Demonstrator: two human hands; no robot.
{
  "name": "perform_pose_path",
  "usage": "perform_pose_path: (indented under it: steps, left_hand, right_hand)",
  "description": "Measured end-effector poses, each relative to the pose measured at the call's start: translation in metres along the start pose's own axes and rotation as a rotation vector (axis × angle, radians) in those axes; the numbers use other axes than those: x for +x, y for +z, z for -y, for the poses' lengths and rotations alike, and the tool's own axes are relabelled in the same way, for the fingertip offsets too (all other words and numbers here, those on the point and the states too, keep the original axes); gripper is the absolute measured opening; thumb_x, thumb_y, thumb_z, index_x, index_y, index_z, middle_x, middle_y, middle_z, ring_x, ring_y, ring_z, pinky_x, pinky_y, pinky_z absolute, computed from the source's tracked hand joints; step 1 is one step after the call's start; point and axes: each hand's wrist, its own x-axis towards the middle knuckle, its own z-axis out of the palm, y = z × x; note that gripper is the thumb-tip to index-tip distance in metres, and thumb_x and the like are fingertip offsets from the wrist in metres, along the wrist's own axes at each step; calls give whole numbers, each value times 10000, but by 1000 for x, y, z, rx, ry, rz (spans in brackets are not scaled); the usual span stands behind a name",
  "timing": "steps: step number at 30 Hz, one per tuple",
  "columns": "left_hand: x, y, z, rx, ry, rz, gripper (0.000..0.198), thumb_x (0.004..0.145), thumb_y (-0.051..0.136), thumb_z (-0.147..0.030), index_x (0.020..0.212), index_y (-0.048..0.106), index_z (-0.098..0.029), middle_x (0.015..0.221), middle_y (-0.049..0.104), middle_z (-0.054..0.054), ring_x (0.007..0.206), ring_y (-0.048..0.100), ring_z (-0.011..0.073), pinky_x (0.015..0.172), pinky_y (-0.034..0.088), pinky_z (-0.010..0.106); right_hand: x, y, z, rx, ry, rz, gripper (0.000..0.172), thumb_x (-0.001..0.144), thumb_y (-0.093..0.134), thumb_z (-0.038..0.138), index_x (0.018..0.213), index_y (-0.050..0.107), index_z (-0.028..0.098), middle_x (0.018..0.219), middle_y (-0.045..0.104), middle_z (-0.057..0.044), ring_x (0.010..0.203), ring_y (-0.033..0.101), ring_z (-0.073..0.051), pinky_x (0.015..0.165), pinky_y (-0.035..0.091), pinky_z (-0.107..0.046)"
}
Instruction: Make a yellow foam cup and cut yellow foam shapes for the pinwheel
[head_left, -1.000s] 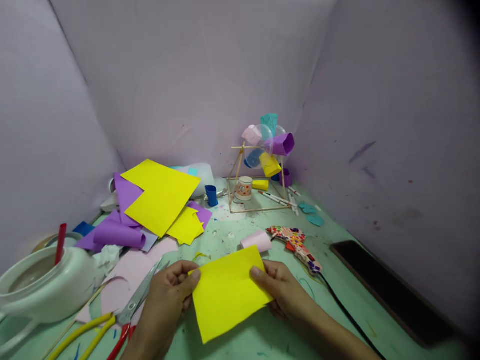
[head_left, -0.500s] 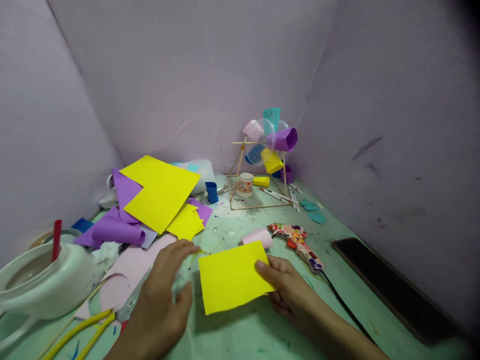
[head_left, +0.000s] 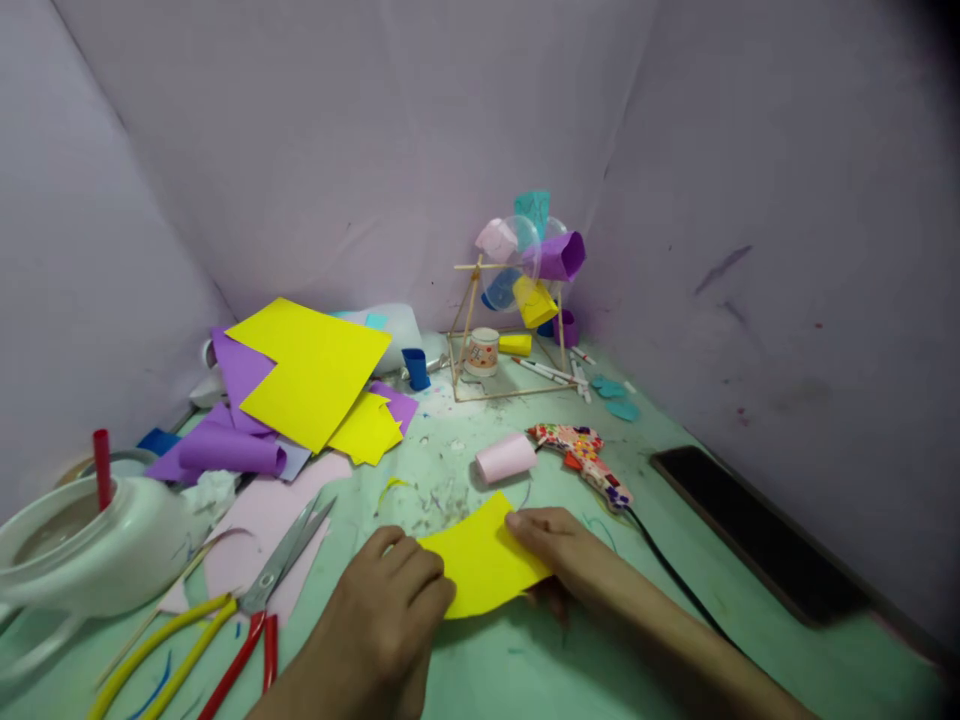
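Note:
A small yellow paper sheet (head_left: 487,565) lies low over the green table (head_left: 675,640), between my two hands. My left hand (head_left: 386,610) covers the sheet's left edge with its fingers curled down over it. My right hand (head_left: 559,555) pinches the sheet's right edge with thumb on top. A rolled pink paper tube (head_left: 506,457) lies just beyond the sheet. Scissors with red handles (head_left: 274,585) rest to the left of my left hand.
A patterned glue gun (head_left: 589,460) with a black cord lies right of the tube. A stick-frame paper wheel (head_left: 525,290) stands at the back. Yellow and purple sheets (head_left: 307,385) pile at the left. A white bowl (head_left: 82,550) and a dark phone (head_left: 750,530) flank the table.
My left hand let go of the yellow sheet, swung out, then came back down onto its left edge. The sheet dropped lower toward the table, still held by my right hand.

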Motion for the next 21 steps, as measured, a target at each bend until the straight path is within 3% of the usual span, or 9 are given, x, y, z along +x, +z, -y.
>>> perform_pose_path:
  steps: [2, 4, 7, 10, 13, 18, 21]
  left_hand:
    - [0, -2, -8, -3, -31, 157, 203, 656, 453, -8, 740, 561, -158, 706, 543, 64, 670, 442, 193, 673, 399, 393]
    - [1, -4, -16, -1, -55, 331, 183, 665, 473, -40, 766, 563, -165, 753, 552, 68, 709, 459, 212, 720, 401, 432]
    - [2, -9, -21, -56, -121, 480, 163, 743, 476, -96, 846, 567, -182, 827, 563, 67, 775, 483, 232, 743, 413, 448]
    - [-2, -12, -18, -146, -213, 510, 243, 786, 468, -112, 999, 556, -191, 983, 567, 82, 898, 501, 241, 801, 443, 447]
    - [-7, -13, -14, -181, -254, 510, 340, 786, 476, -112, 1113, 513, -199, 1122, 538, 96, 1022, 492, 257, 877, 457, 466]
    - [-6, -13, -13, -157, -231, 474, 327, 765, 411, -56, 1023, 563, -186, 1085, 582, 105, 967, 552, 242, 822, 522, 423]
    - [-3, -13, -11, -139, -177, 424, 328, 668, 409, -18, 879, 601, -179, 954, 629, 95, 847, 581, 224, 723, 551, 365]
  right_hand:
    - [-16, -9, -3, -285, -140, -158, 390, 797, 516, 498, 611, 586, 163, 526, 592, -29, 402, 484, -121, 379, 341, -228]
    - [-34, -18, -7, -626, -301, -414, 375, 848, 449, 465, 745, 662, 174, 612, 656, -65, 551, 594, -197, 524, 435, -295]
    - [-53, -25, -14, -775, -583, -535, 285, 859, 503, 378, 1020, 640, 186, 894, 711, -94, 794, 659, -240, 712, 495, -354]
    - [-57, -17, -21, -855, -867, -381, 296, 830, 588, 273, 1113, 578, 186, 1095, 661, -104, 1028, 603, -235, 928, 454, -394]
    - [-48, -5, -25, -954, -921, -192, 352, 816, 601, 232, 1157, 555, 162, 1176, 626, -123, 1161, 520, -266, 1029, 369, -495]
    - [-32, -6, -25, -991, -808, -145, 348, 799, 599, 177, 1142, 567, 129, 1192, 607, -151, 1128, 516, -264, 936, 465, -466]
    - [-29, -12, -26, -995, -915, -126, 241, 834, 512, 97, 1047, 609, 155, 1093, 660, -111, 1031, 545, -227, 857, 498, -399]
